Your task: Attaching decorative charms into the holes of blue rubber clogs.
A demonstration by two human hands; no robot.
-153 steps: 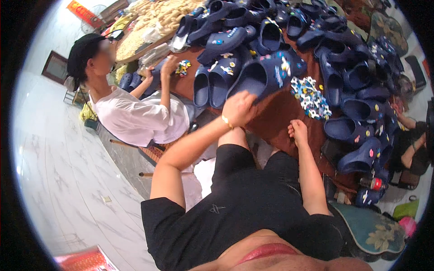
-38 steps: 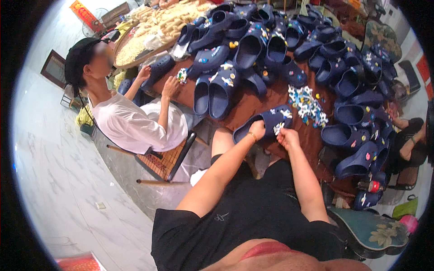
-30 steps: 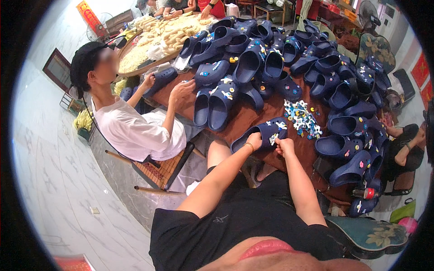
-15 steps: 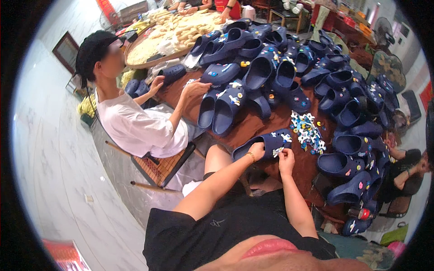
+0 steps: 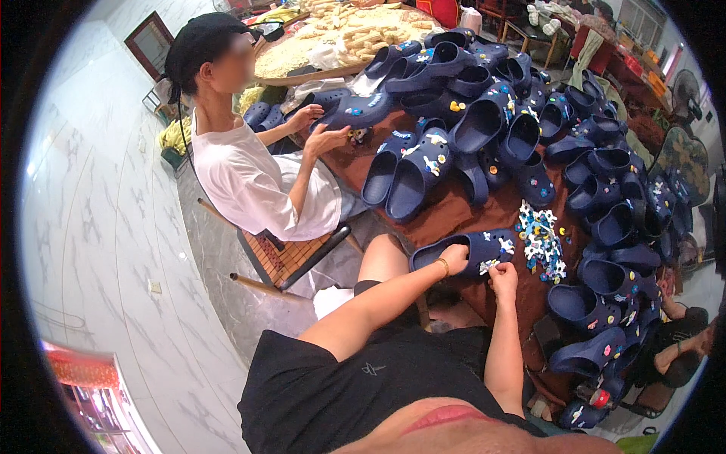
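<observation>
A navy clog (image 5: pixel 484 244) lies at the table's near edge, its toe to the right, with white and coloured charms on its top. My left hand (image 5: pixel 454 259) is closed, its fingers reaching into the clog's opening and gripping it. Close by, my right hand (image 5: pixel 503 281) has thumb and fingers pinched on a small white charm (image 5: pixel 490 265) against the clog's near side. Whether the charm's stem sits in a hole is hidden. Just beyond and to the right is a heap of loose charms (image 5: pixel 541 238), mostly white, blue and yellow.
Decorated navy clogs (image 5: pixel 484 125) are piled across the brown-covered table (image 5: pixel 457 219) and down its right side. A co-worker in a white top (image 5: pixel 257 181) sits at left, both hands at another clog (image 5: pixel 352 110). A round tray of corn (image 5: pixel 363 38) stands behind. A bottle (image 5: pixel 594 395) is at lower right.
The view has shifted, so the scene sits farther right. My hands remain at the same clog and charm. The co-worker's hands have come closer together around a clog.
</observation>
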